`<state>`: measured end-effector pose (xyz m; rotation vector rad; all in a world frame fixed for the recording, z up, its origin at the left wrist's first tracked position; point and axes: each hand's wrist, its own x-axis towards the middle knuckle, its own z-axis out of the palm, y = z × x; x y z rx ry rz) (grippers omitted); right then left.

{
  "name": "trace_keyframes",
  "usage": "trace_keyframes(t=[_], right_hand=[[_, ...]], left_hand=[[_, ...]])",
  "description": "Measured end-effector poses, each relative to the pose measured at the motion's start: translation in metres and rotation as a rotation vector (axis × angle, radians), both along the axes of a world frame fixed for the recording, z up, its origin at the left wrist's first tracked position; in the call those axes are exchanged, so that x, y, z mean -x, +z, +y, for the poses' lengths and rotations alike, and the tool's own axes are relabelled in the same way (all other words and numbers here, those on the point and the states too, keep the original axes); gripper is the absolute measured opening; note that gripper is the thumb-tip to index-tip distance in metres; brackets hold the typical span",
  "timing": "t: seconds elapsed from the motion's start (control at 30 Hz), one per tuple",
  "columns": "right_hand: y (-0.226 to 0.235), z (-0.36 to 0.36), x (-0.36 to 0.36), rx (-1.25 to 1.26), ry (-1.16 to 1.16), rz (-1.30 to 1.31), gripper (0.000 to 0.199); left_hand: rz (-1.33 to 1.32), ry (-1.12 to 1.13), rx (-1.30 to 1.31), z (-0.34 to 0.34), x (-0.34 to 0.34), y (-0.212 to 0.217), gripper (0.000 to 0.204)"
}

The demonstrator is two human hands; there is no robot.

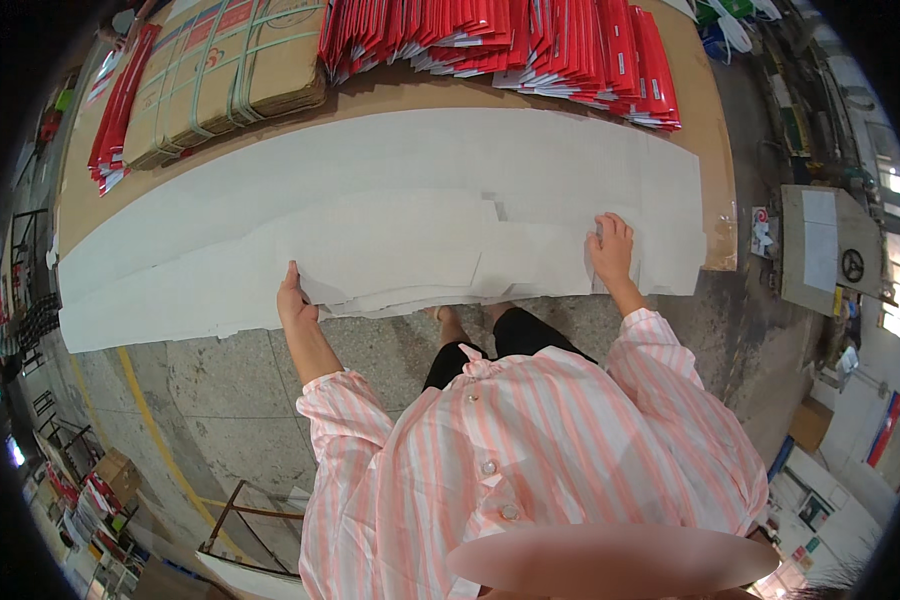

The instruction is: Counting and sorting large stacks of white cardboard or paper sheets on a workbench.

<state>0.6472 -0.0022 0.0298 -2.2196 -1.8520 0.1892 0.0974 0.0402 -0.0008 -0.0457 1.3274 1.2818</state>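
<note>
Large white paper sheets (400, 225) lie in uneven layers across the table in front of me, their near edges ragged and overhanging. My left hand (295, 302) is at the near edge of the paper, seen side-on with its fingers stretched away from me; the thumb is apart and part of the palm is turned from view. Farther right, my right hand (612, 250) rests on the sheets near the same edge, its fingers slightly bent and apart. Nothing shows in its grasp. A small grey tear or shadow (495, 207) marks the paper between the hands.
Rows of red-and-white flat packets (590, 55) stand along the table's far side. At far left, a strapped brown cardboard bundle (230, 80) lies beside more red packets (120, 105). Brown board (720, 200) covers the table. A metal frame (245, 520) stands on the floor behind left.
</note>
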Motion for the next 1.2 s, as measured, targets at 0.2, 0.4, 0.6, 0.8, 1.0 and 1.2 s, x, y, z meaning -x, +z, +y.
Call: trace_keyframes(t=[0.2,0.4,0.6,0.8,1.0,1.2], right_hand=[[0.002,0.001,0.001,0.024,-0.026,0.005,0.036],[0.001,0.002,-0.002,0.000,-0.022,-0.020,0.037],[-0.024,0.002,-0.008,-0.109,0.115,-0.074,0.035],[-0.013,0.000,-0.016,0.005,0.099,-0.100,0.036],[-0.016,0.003,-0.013,0.032,0.079,-0.096,0.037],[-0.015,0.002,-0.014,0.021,0.067,-0.085,0.037]], left_hand=[[0.306,0.056,-0.011,0.003,-0.008,-0.006,0.038],[0.407,0.101,-0.047,0.004,-0.024,0.003,0.039],[0.308,-0.002,0.038,-0.009,-0.012,0.020,0.046],[0.060,-0.038,0.053,-0.020,-0.031,0.014,0.041],[-0.090,0.070,-0.027,-0.022,-0.032,0.015,0.038],[0.651,-0.083,0.129,-0.018,-0.049,0.031,0.045]])
